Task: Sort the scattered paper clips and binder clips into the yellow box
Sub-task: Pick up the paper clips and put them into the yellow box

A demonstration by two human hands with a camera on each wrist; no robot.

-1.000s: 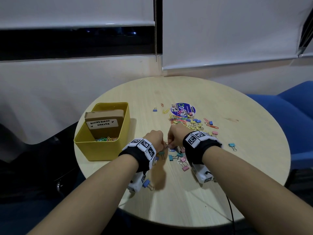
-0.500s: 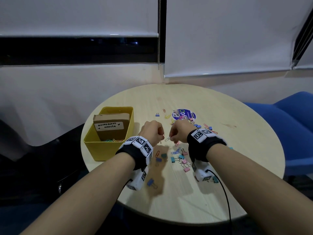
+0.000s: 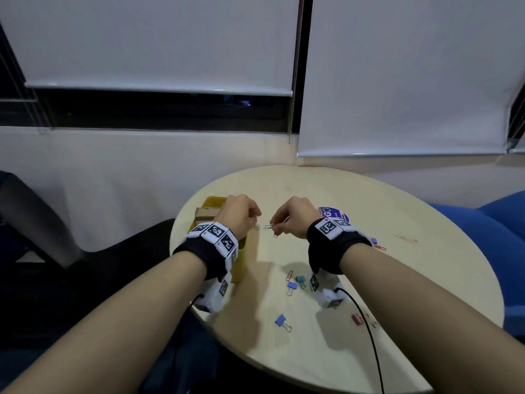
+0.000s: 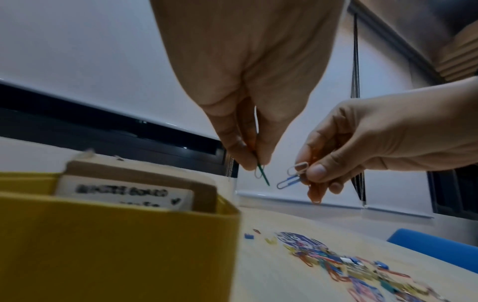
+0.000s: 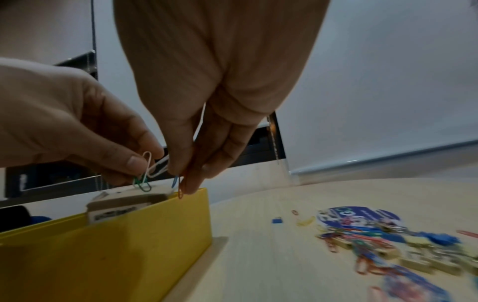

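Observation:
Both hands hover above the round table near the yellow box, whose wall fills the lower left of the left wrist view and the right wrist view. My left hand pinches a green and a white paper clip between thumb and fingers. My right hand pinches white, blue and orange paper clips, which dangle just above the box's right rim. The two hands are almost touching. A pile of coloured clips lies on the table to the right.
A cardboard box with a label stands inside the yellow box. Loose binder clips lie under my right wrist and nearer the table's front edge. A round sticker is behind my right wrist. A blue chair stands at the right.
Both hands rose from the clip pile on the table and moved left toward the yellow box, carrying paper clips. The head view tilted up.

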